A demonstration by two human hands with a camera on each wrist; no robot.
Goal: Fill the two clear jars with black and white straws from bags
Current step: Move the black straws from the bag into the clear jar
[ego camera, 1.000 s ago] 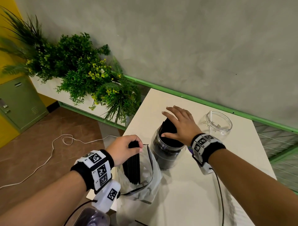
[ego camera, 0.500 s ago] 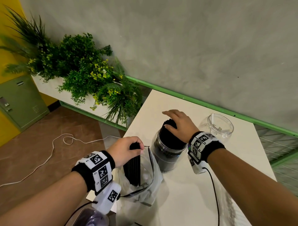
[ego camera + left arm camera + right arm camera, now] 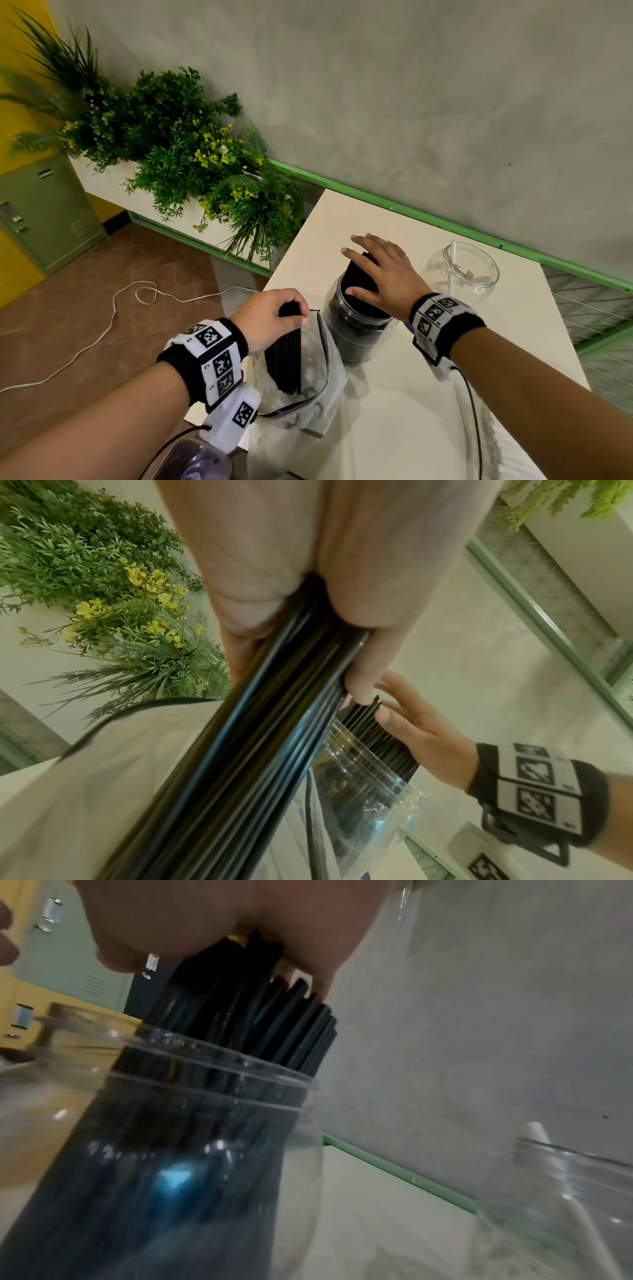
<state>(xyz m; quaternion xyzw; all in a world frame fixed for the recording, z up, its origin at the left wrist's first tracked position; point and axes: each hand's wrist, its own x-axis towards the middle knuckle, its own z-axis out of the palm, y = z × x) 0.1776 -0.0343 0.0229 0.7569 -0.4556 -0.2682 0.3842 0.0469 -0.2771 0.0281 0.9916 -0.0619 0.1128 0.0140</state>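
Compared with half a second earlier, the right hand (image 3: 383, 274) has flattened, fingers now spread over the tops of the black straws in the near jar (image 3: 356, 329); a second ago it lay much the same way. That hand is open, palm pressing the straw ends, which stand above the rim in the right wrist view. The left hand (image 3: 270, 318) keeps its fingers curled around a further bundle of black straws (image 3: 286, 359), its lower part still inside the clear bag (image 3: 318, 387) at the near left of the table (image 3: 411, 411). Progress, as judged: the near jar looks almost packed with black straws, with the held bundle yet to go in. At the far right, the second jar (image 3: 471, 269) holds only one white straw (image 3: 537, 1133), so the white filling has barely begun. No bag of white straws can be made out. A planter with greenery (image 3: 178, 150) stands to the far left.
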